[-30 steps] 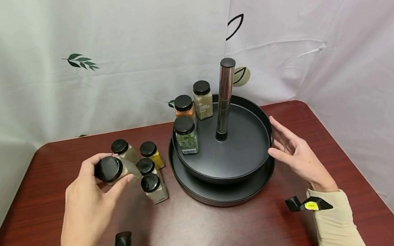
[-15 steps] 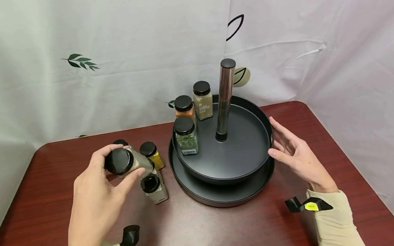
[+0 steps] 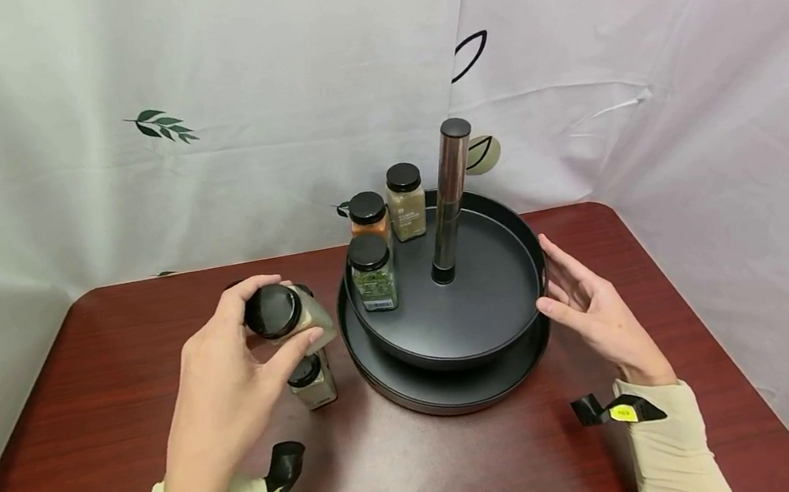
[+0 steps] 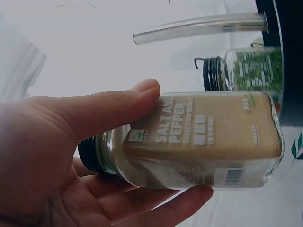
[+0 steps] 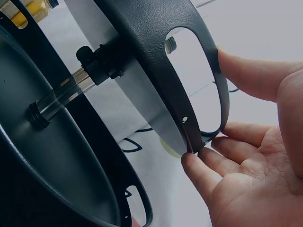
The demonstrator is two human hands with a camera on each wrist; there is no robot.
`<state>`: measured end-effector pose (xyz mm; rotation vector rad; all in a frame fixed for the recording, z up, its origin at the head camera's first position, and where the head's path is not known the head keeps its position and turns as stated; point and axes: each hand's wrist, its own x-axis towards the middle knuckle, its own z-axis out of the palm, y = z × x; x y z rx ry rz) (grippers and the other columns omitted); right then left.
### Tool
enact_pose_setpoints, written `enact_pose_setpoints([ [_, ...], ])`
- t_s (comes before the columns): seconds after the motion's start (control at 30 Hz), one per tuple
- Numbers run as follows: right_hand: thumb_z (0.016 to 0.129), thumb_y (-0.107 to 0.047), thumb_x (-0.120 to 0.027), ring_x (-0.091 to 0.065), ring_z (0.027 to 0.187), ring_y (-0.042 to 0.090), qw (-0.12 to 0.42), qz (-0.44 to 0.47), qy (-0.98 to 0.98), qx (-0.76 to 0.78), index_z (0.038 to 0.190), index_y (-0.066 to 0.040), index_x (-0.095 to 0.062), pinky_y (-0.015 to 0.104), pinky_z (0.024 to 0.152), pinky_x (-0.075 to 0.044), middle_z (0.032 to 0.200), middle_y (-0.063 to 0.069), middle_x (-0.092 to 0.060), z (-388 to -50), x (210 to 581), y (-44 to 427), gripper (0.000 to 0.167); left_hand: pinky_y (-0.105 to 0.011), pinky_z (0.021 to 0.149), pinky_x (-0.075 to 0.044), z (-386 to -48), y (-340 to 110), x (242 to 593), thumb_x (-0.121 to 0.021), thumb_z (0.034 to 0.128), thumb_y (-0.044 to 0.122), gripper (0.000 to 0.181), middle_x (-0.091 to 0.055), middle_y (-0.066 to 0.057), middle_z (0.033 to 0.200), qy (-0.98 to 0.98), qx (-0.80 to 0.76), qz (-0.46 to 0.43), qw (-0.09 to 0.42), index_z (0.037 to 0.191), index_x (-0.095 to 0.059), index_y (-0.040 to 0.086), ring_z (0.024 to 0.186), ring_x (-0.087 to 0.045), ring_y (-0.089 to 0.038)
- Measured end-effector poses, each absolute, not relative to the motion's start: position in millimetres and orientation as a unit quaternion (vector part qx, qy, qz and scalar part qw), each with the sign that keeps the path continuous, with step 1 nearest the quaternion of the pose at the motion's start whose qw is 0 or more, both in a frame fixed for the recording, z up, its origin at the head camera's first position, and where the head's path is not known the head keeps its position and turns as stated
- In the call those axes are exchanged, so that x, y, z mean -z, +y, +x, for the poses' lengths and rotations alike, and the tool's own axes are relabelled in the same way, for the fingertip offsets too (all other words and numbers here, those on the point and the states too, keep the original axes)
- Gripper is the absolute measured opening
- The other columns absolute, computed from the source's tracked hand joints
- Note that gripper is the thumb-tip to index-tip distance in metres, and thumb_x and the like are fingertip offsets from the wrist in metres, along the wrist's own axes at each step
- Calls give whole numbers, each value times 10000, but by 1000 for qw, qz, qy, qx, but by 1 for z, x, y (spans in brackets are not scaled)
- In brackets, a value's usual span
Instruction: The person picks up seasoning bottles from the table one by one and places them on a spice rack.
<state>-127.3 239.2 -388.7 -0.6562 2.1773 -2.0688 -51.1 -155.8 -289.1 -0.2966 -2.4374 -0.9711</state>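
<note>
My left hand (image 3: 222,396) grips a square glass spice jar (image 4: 208,137) with a black lid, held tilted above the table. Its label reads salt and pepper, and tan powder fills much of it. Over at the right, my right hand (image 3: 609,317) touches the outer rim of the upper black round tray (image 3: 480,318). In the right wrist view, thumb and fingertips lie spread along that rim around an oval handle cutout. Three jars stand on this tray's left side: a green herb jar (image 3: 375,284), an orange one (image 3: 362,229) and a tan one (image 3: 408,212).
A lower black tray (image 3: 454,397) sits beneath the upper one, joined by a post. An upright handle (image 3: 450,196) rises from the centre. Beside the trays, a jar (image 3: 316,390) stands on the brown table (image 3: 428,485); others are mostly hidden behind my left hand. White cloth hangs behind.
My left hand has moved to the right with the spice jar, toward the trays, and now covers most of the jars on the table. My right hand stays at the rim.
</note>
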Motion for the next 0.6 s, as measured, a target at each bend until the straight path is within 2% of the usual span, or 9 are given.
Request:
enact_pose_setpoints([
  [0.17,964,115,-565,-199,1518,232,33,-214,705,676,1603,-66,-198,213,1126,-317,1673,103,-150,-127,388,239,759,-141,594,-419,-53,-146,285,-905,743,101,639,-677,11,875,-897,347,-120,245,1291,-578,72,610,-539,-90],
  [0.37,961,117,-566,-200,1517,241,28,-210,710,671,1602,-74,-213,186,1115,-321,1671,107,-156,-127,388,239,756,-282,682,-472,-57,-133,281,-912,737,132,641,-699,6,979,-895,346,-143,241,1280,-578,62,753,-605,-114],
  [0.5,963,114,-567,-195,1519,241,32,-209,709,673,1603,-77,-211,194,1120,-318,1671,103,-156,-127,388,239,756,-311,636,-448,-61,-126,281,-912,740,140,647,-684,8,919,-895,352,-153,229,1282,-570,56,682,-538,-128],
  [0.6,964,113,-566,-195,1520,237,34,-208,707,675,1603,-79,-211,195,1120,-319,1671,98,-159,-127,387,239,757,-309,667,-476,-65,-121,281,-906,750,149,647,-686,10,957,-892,367,-156,212,1294,-567,61,716,-565,-112],
])
